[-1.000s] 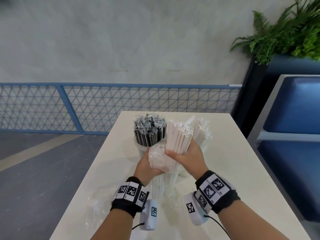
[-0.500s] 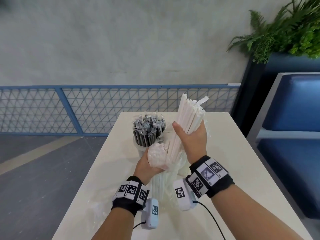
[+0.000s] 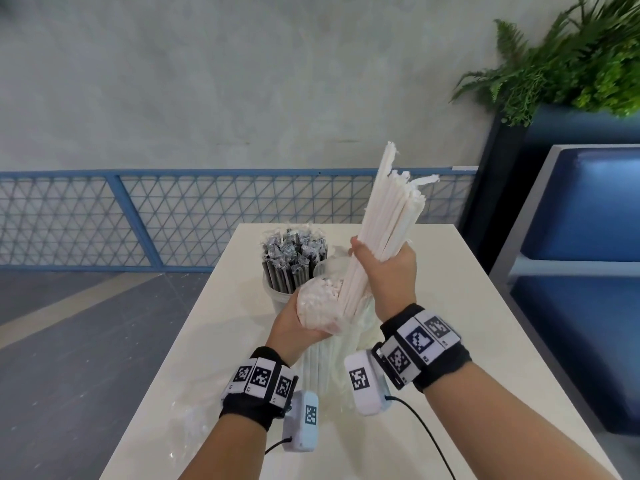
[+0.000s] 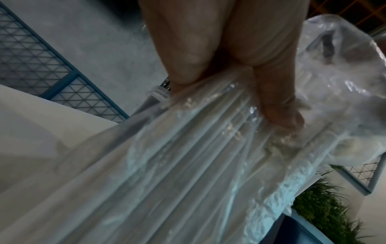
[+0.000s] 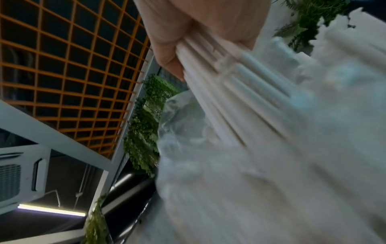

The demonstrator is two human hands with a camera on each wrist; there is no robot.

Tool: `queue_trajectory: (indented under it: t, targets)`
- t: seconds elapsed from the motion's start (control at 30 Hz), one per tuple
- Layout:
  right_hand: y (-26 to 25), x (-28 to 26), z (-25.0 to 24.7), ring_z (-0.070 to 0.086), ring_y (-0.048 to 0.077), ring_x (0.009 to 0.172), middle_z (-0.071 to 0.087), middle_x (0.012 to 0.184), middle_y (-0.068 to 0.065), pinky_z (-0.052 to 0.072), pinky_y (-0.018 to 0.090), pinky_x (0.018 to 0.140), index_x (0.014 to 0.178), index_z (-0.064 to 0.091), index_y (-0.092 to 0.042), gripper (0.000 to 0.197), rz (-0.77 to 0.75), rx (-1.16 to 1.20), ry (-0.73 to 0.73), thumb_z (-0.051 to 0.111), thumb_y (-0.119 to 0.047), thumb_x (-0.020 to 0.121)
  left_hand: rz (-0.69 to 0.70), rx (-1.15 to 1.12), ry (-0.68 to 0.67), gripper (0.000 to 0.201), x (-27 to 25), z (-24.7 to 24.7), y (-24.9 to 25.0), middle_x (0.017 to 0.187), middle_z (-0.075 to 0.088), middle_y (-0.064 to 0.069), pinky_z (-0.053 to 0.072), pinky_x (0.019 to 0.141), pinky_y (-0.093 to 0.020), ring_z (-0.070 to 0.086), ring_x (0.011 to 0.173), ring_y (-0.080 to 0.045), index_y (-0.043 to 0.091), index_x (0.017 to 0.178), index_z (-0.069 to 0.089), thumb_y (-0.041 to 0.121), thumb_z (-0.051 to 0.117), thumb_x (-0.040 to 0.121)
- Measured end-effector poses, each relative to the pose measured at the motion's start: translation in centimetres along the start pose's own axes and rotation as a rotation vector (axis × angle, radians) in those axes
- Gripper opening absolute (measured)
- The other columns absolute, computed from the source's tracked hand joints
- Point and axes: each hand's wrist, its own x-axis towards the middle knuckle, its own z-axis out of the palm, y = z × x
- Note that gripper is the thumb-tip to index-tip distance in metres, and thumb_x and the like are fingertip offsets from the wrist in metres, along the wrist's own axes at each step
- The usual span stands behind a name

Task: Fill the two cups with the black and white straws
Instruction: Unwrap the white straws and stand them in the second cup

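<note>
My right hand (image 3: 388,261) grips a thick bundle of white straws (image 3: 384,216) and holds it tilted up out of a clear plastic bag (image 3: 322,313). That bag, still packed with white straws, is gripped near its mouth by my left hand (image 3: 294,323). In the left wrist view my fingers (image 4: 277,105) curl over the bag (image 4: 188,165). In the right wrist view my thumb (image 5: 167,56) clamps the white straws (image 5: 240,92). A cup (image 3: 277,299) full of black straws (image 3: 291,261) stands behind my left hand. The second cup is hidden behind the bag.
The white table (image 3: 433,323) holds a crumpled clear wrapper (image 3: 194,420) at its near left. A blue mesh railing (image 3: 138,216) runs behind the table. A blue bench (image 3: 581,271) and a planter with greenery (image 3: 571,64) stand on the right.
My right hand has risen and drawn the white straw bundle higher out of the bag. My left hand has stayed on the bag.
</note>
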Motion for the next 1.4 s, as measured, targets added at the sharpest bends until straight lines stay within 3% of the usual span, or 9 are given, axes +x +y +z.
queue_trajectory:
  t: [0.2,0.3,0.6,0.73,0.9,0.97,1.1,1.23,1.4]
  targets:
    - [-1.8,2.4,-0.8,0.063,0.022,0.081,0.065,0.083,0.011,0.052,0.025,0.068,0.086,0.064,0.000,0.015,0.043,0.171,0.034,0.068,0.005,0.072,-0.076,-0.010,0.043,0.097,-0.7,-0.9,-1.0,0.128,0.059,-0.008,0.047,0.100,-0.043,0.055,0.120,-0.020,0.013,0.131,0.044,0.013,0.086,0.043]
    - [-1.9,2.9,-1.1,0.061,0.019,0.079,0.063,0.082,0.010,0.050,0.025,0.071,0.077,0.063,-0.005,0.015,0.064,0.224,0.029,0.064,0.009,0.072,-0.080,0.041,0.044,0.097,-0.6,-1.1,-1.1,0.127,0.060,-0.007,0.044,0.102,-0.049,0.056,0.120,-0.020,0.014,0.129,0.046,0.019,0.087,0.041]
    - [-0.8,3.9,-1.5,0.062,0.006,0.068,0.063,0.077,-0.002,0.052,0.021,0.065,0.084,0.063,-0.005,0.017,0.113,0.260,0.068,0.066,0.007,0.073,-0.070,0.095,0.095,0.094,-0.2,-1.4,-1.2,0.124,0.061,-0.004,0.044,0.103,-0.041,0.056,0.118,-0.017,0.020,0.126,0.049,0.025,0.084,0.038]
    - [1.5,3.0,-1.6,0.062,0.018,0.081,0.065,0.082,0.003,0.052,0.030,0.077,0.082,0.065,-0.009,0.016,0.246,0.275,-0.022,0.069,0.004,0.074,-0.049,0.077,0.081,0.086,0.0,-1.3,-1.6,0.123,0.062,-0.005,0.048,0.096,-0.026,0.056,0.117,-0.017,0.014,0.127,0.049,0.011,0.082,0.047]
    - [4.0,0.7,-1.3,0.066,0.027,0.091,0.068,0.090,0.010,0.054,0.043,0.088,0.105,0.061,0.004,0.042,0.362,0.217,-0.111,0.079,-0.005,0.068,-0.030,0.031,0.098,0.090,0.0,-1.3,-1.7,0.122,0.062,-0.007,0.049,0.096,-0.032,0.057,0.116,-0.018,0.014,0.126,0.050,0.022,0.085,0.044]
    - [4.0,0.3,-1.0,0.066,0.030,0.092,0.067,0.093,0.014,0.055,0.043,0.087,0.111,0.056,0.008,0.050,0.361,0.213,-0.069,0.078,-0.005,0.068,-0.030,0.029,0.097,0.088,0.1,-1.2,-1.8,0.121,0.062,-0.006,0.050,0.095,-0.030,0.057,0.115,-0.018,0.014,0.126,0.050,0.018,0.085,0.045]
    - [2.5,1.6,-1.1,0.066,0.025,0.074,0.068,0.077,0.011,0.057,0.032,0.070,0.085,0.065,-0.001,0.013,0.308,0.230,0.067,0.071,0.000,0.075,-0.020,0.026,0.103,0.089,0.1,-1.6,-1.7,0.124,0.061,-0.003,0.047,0.096,-0.028,0.056,0.116,-0.015,0.015,0.127,0.048,0.018,0.086,0.046]
    - [0.6,4.0,-2.0,0.066,0.018,0.057,0.067,0.063,0.008,0.058,0.033,0.063,0.082,0.057,-0.004,0.019,0.319,0.353,0.210,0.072,0.002,0.073,-0.016,-0.021,0.161,0.078,-0.1,-2.6,-1.5,0.123,0.060,-0.007,0.052,0.081,-0.014,0.056,0.114,-0.018,0.012,0.128,0.047,-0.002,0.082,0.059]
    - [0.8,4.8,-2.6,0.063,0.018,0.056,0.063,0.070,0.011,0.056,0.032,0.062,0.089,0.054,-0.004,0.022,0.332,0.418,0.285,0.070,0.002,0.074,-0.034,-0.025,0.188,0.077,-0.4,-2.8,-1.6,0.122,0.060,-0.007,0.047,0.089,-0.026,0.056,0.115,-0.020,0.019,0.122,0.049,0.006,0.085,0.055]
